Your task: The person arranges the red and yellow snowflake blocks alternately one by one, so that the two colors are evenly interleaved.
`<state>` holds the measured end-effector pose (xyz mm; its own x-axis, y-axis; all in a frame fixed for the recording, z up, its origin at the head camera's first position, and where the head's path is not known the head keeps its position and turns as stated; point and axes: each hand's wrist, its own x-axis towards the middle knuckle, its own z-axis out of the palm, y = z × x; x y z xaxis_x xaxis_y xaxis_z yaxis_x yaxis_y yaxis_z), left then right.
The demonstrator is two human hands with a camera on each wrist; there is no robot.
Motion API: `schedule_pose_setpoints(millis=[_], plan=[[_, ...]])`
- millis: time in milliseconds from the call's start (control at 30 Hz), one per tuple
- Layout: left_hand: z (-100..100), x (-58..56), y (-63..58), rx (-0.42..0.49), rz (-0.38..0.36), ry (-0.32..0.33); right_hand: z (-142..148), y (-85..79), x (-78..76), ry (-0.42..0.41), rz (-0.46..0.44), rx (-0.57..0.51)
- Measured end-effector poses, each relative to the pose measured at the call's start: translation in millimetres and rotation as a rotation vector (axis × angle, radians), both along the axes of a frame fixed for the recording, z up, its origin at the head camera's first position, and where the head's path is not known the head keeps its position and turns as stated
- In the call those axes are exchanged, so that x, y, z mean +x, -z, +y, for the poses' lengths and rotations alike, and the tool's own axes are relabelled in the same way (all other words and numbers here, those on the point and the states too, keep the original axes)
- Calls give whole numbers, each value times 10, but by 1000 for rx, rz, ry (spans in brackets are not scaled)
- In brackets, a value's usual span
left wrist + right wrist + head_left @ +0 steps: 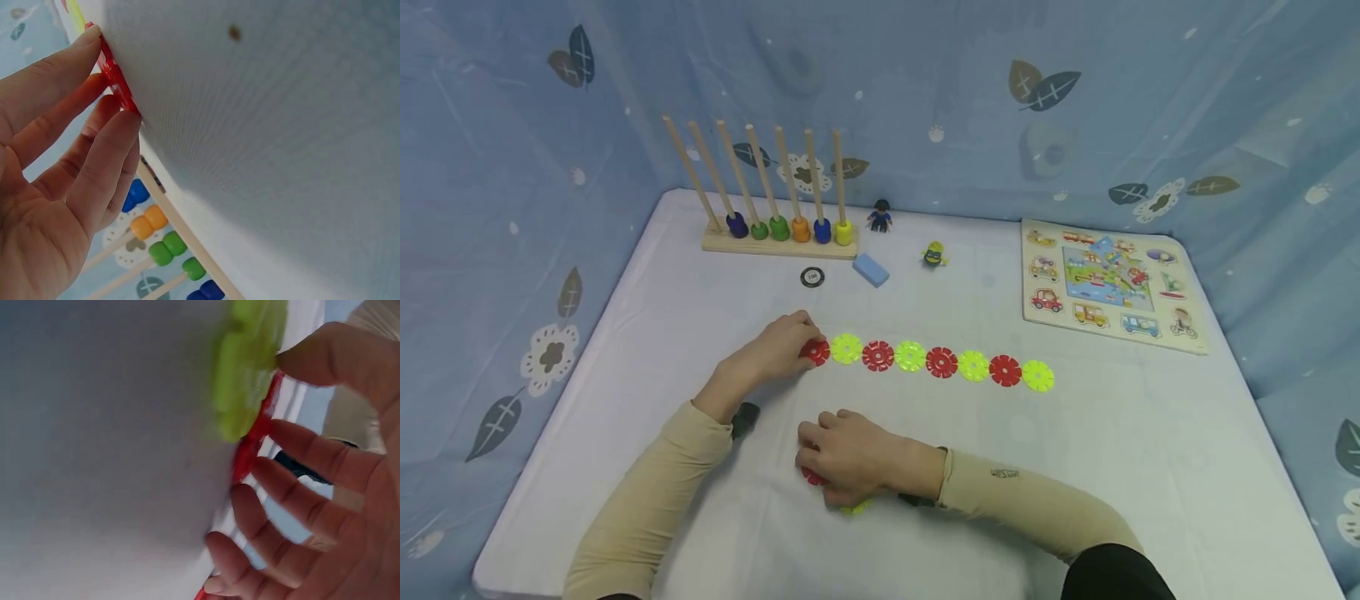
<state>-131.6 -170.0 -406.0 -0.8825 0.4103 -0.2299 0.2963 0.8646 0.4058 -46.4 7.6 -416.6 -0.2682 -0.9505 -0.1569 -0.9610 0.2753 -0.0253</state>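
At the left end of a row of red and yellow-green notched plastic discs, my left hand (781, 348) holds a red notched disc (116, 75) by its edges, thumb on one side and fingertips on the other. The disc lies close to the tabletop, beside a yellow-green disc (847, 349). Nearer the front edge, my right hand (850, 457) has its thumb and fingertips around another red disc (255, 440), mostly hidden under the hand from above. A loose yellow-green disc (240, 375) lies by the right thumb and overlaps the red one in the right wrist view.
Behind the row stand a wooden peg abacus (778, 243), a black round chip (812, 277), a blue block (871, 270), a small figure (880, 217) and a yellow figure (934, 254). A wooden vehicle puzzle board (1033, 275) lies at the back right.
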Motion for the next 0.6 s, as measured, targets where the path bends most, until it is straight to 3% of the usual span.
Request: schedule_pose_setpoints(millis=[367, 600], plan=[[-2, -12, 13, 0, 11, 14, -13, -77, -51, 96, -17, 55], [-11, -7, 2, 2, 8, 23, 346, -234, -205, 227, -127, -12]])
